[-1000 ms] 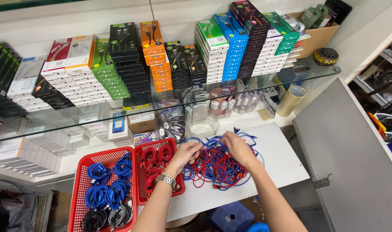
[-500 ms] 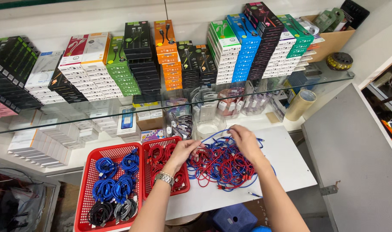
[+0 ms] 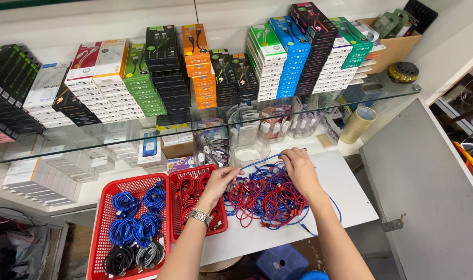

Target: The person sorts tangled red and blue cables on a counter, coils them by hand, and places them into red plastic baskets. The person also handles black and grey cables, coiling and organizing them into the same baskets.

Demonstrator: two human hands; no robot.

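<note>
Left hand [image 3: 222, 180] and right hand [image 3: 297, 168] both sunk into the tangled heap of red and blue cables [image 3: 267, 196] on the white table [image 3: 345, 194], fingers pinching strands; sorted coils alongside in red baskets [image 3: 104, 207], by colour

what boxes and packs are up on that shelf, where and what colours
Green boxes: glass shelf, left of middle, slanted stack.
Orange boxes: middle, tall stack.
Blue boxes: right of middle, leaning stack.
Black boxes: far left.
Cardboard box: far right, brown.
Tape roll: under the shelf, tan.
</note>
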